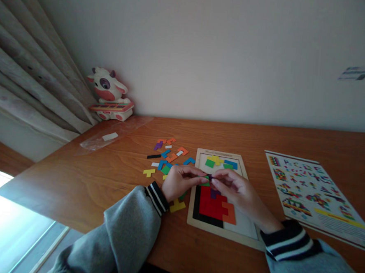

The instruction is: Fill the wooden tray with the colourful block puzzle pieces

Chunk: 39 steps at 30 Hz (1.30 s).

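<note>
Over a wooden puzzle board [248, 173], the fingertips of my left hand [180, 179] and my right hand [239, 193] meet in a pinch. Between them is a small dark puzzle piece [210, 177], purple or black; its full shape is hidden by the fingers. Close to my left fingertips shows a bit of green, partly covered. Red pieces [210, 206], an orange piece [229, 215] and a black strip [208, 219] lie in the board's lower left. Yellow [217, 160], green and blue [231, 164] pieces lie near its top.
Left of the board, several loose coloured pieces [171, 157] are scattered on the wooden table [111, 181]. A printed pattern sheet [315, 190] lies to the right. At the back left are a clear plastic bag [91, 143] and a toy cow with a keyboard [111, 95], beside a curtain [35, 65].
</note>
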Tool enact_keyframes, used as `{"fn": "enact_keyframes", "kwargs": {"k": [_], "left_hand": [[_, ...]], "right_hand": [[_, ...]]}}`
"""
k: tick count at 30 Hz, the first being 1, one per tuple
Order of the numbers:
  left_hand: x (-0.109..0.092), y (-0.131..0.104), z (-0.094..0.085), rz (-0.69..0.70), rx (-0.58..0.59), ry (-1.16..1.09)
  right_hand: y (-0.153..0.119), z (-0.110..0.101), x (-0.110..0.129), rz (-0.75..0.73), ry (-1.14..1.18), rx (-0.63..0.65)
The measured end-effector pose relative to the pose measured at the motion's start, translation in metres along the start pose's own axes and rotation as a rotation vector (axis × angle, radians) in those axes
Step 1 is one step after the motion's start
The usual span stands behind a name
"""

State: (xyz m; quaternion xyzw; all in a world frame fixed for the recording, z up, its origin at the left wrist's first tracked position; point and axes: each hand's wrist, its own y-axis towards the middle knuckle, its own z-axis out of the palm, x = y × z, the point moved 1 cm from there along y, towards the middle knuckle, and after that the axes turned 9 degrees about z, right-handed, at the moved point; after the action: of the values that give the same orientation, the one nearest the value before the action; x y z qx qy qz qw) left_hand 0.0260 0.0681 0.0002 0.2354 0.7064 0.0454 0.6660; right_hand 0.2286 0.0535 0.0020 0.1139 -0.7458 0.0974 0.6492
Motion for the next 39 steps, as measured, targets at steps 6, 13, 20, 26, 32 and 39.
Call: {"fn": "enact_keyframes", "kwargs": {"k": [6, 13, 20, 26, 32, 39], "left_hand": [[-0.002, 0.0, 0.001, 0.07, -0.017, 0.011], [-0.005, -0.001, 0.003, 0.123, 0.07, 0.061], [-0.004, -0.003, 0.005, 0.014, 0.077, 0.014], [0.0, 0.0, 0.004, -0.044, -0.058, -0.078], [0.001, 0.0, 0.004, -0.058, -0.067, -0.086], [0.002, -0.003, 0.003, -0.067, 0.012, -0.055]], "right_hand": [[-0.002, 0.002, 0.003, 0.051, 0.021, 0.035], [-0.001, 0.001, -0.001, 0.031, -0.035, 0.009], [0.0, -0.002, -0.001, 0.041, -0.054, -0.003], [0.002, -0.007, 0.0, 0.012, -0.026, -0.088], [0.0, -0.01, 0.003, -0.016, -0.071, -0.056], [-0.001, -0.002, 0.001, -0.006, -0.143, 0.047]]}}
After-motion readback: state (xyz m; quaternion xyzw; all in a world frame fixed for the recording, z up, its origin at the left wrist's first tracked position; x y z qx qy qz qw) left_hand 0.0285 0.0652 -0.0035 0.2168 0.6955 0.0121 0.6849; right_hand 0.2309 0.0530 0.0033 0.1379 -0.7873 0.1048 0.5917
